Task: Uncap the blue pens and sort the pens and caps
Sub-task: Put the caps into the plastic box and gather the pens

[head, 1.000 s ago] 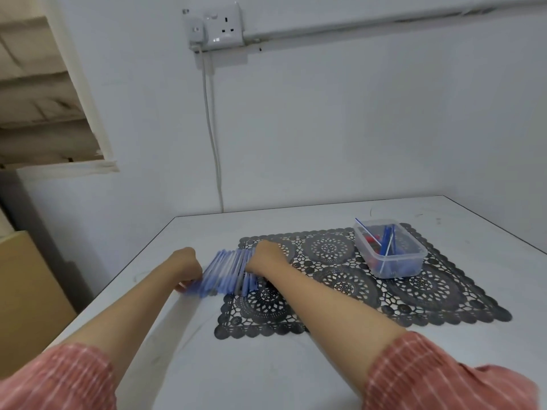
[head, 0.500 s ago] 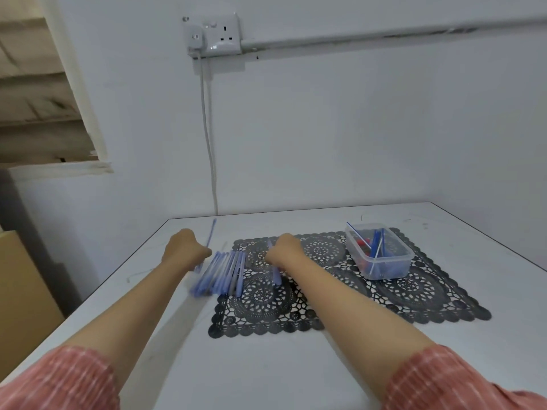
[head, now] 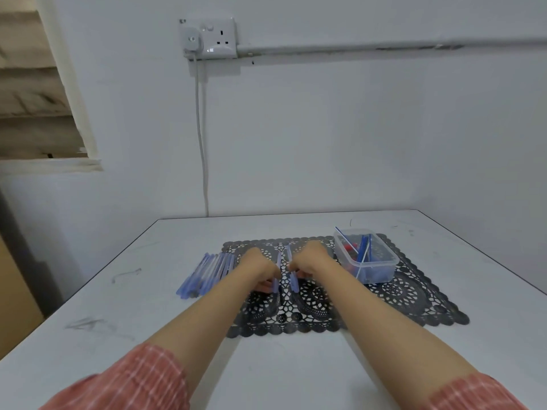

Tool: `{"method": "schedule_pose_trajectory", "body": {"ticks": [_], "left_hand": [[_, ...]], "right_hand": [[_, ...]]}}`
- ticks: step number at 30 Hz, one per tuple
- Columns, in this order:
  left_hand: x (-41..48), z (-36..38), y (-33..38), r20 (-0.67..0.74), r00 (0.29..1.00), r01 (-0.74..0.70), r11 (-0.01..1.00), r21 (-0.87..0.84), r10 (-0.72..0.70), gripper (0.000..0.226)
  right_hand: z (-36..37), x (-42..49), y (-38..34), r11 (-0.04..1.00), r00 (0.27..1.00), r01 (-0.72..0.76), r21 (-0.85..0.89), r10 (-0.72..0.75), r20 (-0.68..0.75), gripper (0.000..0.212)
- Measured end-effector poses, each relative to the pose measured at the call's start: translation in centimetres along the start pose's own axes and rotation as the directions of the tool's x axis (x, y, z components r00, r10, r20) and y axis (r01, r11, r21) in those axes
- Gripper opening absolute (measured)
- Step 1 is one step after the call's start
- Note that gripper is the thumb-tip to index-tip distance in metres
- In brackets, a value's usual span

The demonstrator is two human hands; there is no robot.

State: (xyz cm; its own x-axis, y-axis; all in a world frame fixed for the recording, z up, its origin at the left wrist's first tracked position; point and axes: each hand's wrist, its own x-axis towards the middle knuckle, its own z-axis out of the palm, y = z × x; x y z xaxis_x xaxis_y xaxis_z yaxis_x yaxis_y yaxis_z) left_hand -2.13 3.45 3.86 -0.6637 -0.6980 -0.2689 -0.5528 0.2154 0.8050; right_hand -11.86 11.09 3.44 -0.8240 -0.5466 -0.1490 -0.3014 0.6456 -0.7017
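Several blue capped pens (head: 207, 273) lie side by side at the left edge of a black lace mat (head: 393, 303). My left hand (head: 257, 266) grips one blue pen (head: 277, 276) upright over the mat. Close beside it, my right hand (head: 310, 258) grips a second blue pen (head: 291, 273). The two pens stand almost parallel, a small gap between them. A clear plastic tub (head: 365, 258) on the mat's right holds blue pen parts and red pieces.
The white table (head: 296, 374) runs to a wall at the back; its left edge drops off near a brown box (head: 14, 297). A cable (head: 202, 143) hangs from a wall socket (head: 208, 37) down behind the table.
Both hands left the row of pens, each lifting one pen, and came together over the middle of the mat. The camera view shifted slightly.
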Motion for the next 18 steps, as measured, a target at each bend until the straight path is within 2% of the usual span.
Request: {"method": "schedule_pose_trajectory", "body": {"ticks": [3,7,9,11,14,16,18], "left_hand": [[0.2,0.6,-0.1,-0.016,1.0,0.02,0.999,0.031,-0.02,0.018],[0.5,0.7,-0.3,-0.028,0.999,0.045,0.999,0.029,-0.045,0.016],[0.4,0.6,-0.3,-0.019,0.999,0.047,0.998,0.038,-0.047,0.012],[0.1,0.4,-0.4,-0.014,0.999,0.037,0.998,0.041,-0.036,0.018],[0.0,-0.2,-0.6,-0.032,0.999,0.015,0.999,0.044,-0.013,0.016],[0.6,-1.2,-0.9,-0.109,0.994,-0.026,0.998,0.064,0.033,0.011],[1.6,-2.7,-1.4,-0.239,0.963,-0.085,0.981,0.173,0.125,0.011]], "right_hand": [[0.5,0.0,0.2,0.998,1.0,-0.001,-0.065,0.002,0.011,0.032],[1.1,-0.1,0.3,0.992,0.999,-0.003,-0.124,0.008,0.044,0.021],[1.4,0.0,0.4,0.992,0.999,-0.005,-0.125,0.011,0.044,0.02],[1.8,0.3,0.3,0.994,0.998,-0.013,-0.11,0.019,0.052,0.015],[1.7,-0.2,-0.2,0.996,0.999,0.014,-0.085,-0.017,-0.044,0.019],[1.7,-0.1,-0.7,0.997,0.991,0.075,-0.014,-0.076,-0.111,0.016],[1.9,-0.9,-1.8,0.985,0.98,0.17,0.032,-0.166,-0.11,0.023]]}}
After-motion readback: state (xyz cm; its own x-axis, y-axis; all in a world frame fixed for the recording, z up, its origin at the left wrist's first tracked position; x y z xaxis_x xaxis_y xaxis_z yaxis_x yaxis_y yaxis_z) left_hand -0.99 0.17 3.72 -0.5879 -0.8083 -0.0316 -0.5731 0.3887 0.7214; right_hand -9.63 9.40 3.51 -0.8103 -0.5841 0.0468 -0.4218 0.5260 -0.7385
